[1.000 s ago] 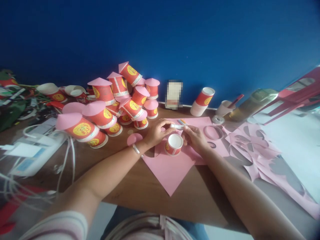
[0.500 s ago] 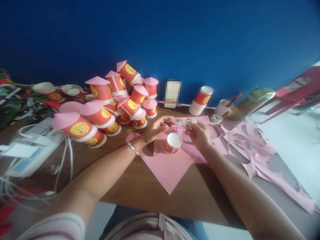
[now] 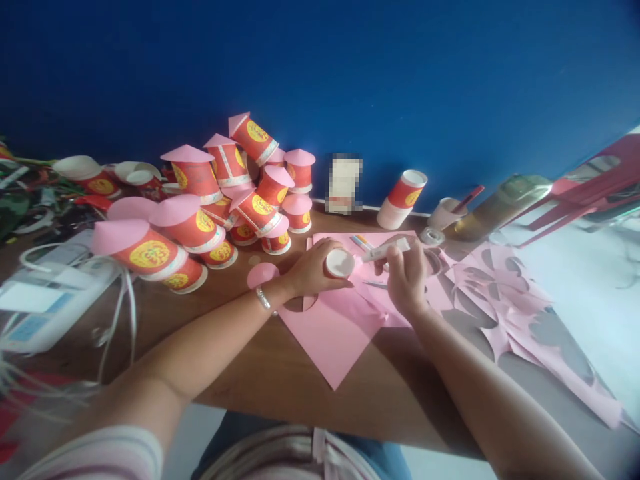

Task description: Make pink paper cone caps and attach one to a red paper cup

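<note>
My left hand is wrapped round a red paper cup, whose white round face points up toward the camera. In my right hand is a small white tube, its tip pointing left at the cup's rim, a short way off. Both hands are above pink paper sheets at the middle of the table. Under the right hand, a thin metallic tool lies on the paper, partly hidden.
Several red cups with pink cone tops are piled at the left. Stacked cups, a tape roll and a bottle stand at the back right. Pink paper scraps cover the right side; a white power strip lies far left.
My left hand has closed round the cup and lifted it off the pink paper. The tube in my right hand is now tilted, with its tip near the cup.
</note>
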Demonstrator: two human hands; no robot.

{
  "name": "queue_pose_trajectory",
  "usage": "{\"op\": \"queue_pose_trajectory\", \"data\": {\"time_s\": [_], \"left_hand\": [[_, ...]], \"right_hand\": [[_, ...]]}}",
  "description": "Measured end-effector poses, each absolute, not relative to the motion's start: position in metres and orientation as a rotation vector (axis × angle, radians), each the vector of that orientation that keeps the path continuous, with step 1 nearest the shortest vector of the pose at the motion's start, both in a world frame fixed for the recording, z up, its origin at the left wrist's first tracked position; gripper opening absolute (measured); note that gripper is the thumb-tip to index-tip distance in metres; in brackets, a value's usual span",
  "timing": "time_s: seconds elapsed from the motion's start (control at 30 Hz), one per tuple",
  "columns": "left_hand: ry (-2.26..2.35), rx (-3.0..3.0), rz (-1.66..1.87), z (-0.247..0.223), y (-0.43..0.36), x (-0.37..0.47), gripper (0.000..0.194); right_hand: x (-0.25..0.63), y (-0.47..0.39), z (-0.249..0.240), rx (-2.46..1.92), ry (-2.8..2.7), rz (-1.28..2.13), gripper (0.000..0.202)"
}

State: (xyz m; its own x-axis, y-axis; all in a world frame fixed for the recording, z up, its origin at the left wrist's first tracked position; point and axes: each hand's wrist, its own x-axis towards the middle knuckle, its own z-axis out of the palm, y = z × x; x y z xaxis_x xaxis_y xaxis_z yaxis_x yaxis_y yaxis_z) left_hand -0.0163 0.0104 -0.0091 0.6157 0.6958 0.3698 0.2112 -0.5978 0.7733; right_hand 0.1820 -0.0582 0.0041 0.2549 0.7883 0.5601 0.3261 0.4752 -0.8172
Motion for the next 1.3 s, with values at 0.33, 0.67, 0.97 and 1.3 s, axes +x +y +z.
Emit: {"op": "queue_pose_trajectory", "data": {"time_s": [0.33, 0.67, 0.97, 1.3], "left_hand": [[0.721, 2.127, 0.841, -0.016, 0.012, -0.013, 0.055], [0.71, 2.065, 0.855, -0.019, 0.013, -0.012, 0.052], [0.703, 2.064, 0.862, -0.021, 0.014, -0.012, 0.048], [0.649, 2.054, 0.879, -0.022, 0.015, -0.012, 0.05]], "right_hand": [[0.184, -0.058, -0.009, -1.24, -1.531, 0.401, 0.018], [0.18, -0.061, 0.002, -1.282, -1.551, 0.338, 0.018], [0.184, -0.06, -0.003, -1.316, -1.532, 0.353, 0.019], [0.183, -0.06, -0.001, -1.3, -1.549, 0.367, 0.018]]}}
